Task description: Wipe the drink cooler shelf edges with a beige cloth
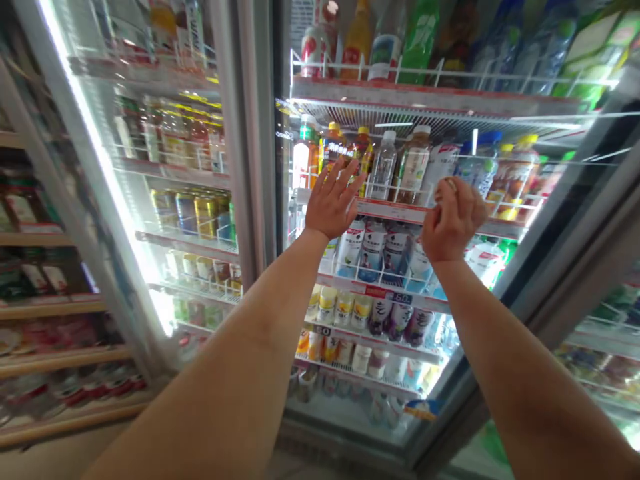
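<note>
Both my arms reach into an open drinks fridge. My left hand (331, 200) is open, fingers stretched up toward the orange and red bottles (334, 148) on the second wire shelf (395, 212). My right hand (453, 217) is curled closed in front of the same shelf's rail, close to a white-labelled bottle (440, 167); what it holds, if anything, is hidden behind the fingers. A clear water bottle (384, 165) and a brown tea bottle (413, 163) stand between the two hands.
Below are rows of white bottles (373, 250) and small yoghurt drinks (345, 308). The open glass door (145, 200) stands at the left, showing cans (195, 213) behind it. The door frame (550, 267) slants at the right. Wooden shelves (45, 360) with packaged goods fill the far left.
</note>
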A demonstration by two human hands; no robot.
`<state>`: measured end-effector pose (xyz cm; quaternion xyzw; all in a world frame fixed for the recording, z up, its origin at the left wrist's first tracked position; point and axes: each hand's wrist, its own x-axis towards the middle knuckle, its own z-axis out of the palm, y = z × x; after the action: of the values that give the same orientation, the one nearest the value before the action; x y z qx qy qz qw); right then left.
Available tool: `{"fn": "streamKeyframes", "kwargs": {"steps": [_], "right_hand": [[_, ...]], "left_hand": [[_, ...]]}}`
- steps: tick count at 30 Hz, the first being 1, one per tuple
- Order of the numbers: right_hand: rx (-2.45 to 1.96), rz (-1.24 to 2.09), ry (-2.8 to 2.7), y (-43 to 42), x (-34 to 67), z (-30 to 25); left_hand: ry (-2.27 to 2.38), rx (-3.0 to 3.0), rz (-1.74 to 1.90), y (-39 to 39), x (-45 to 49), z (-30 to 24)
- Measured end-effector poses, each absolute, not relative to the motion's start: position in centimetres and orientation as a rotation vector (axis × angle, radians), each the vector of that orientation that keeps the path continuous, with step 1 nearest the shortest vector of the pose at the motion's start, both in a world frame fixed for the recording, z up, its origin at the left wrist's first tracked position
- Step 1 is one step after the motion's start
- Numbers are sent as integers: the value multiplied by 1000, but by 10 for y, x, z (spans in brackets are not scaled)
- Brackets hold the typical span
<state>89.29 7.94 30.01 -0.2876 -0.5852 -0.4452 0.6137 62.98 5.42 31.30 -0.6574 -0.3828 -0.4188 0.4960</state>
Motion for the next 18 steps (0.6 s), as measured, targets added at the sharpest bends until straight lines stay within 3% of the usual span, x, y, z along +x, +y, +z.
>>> {"fn": "streamKeyframes", "kwargs": {"steps": [6,13,18], "right_hand": [[-455,-1267,-1766,78,896,296],[-685,-995,-1446,74,894,299],[-747,-965,-1582,68,892,297]], "left_hand": [[-938,-1570,-978,55,631,311],[-982,-1577,-955,54,632,310],[-980,-1570,-953,55,632,310]]}}
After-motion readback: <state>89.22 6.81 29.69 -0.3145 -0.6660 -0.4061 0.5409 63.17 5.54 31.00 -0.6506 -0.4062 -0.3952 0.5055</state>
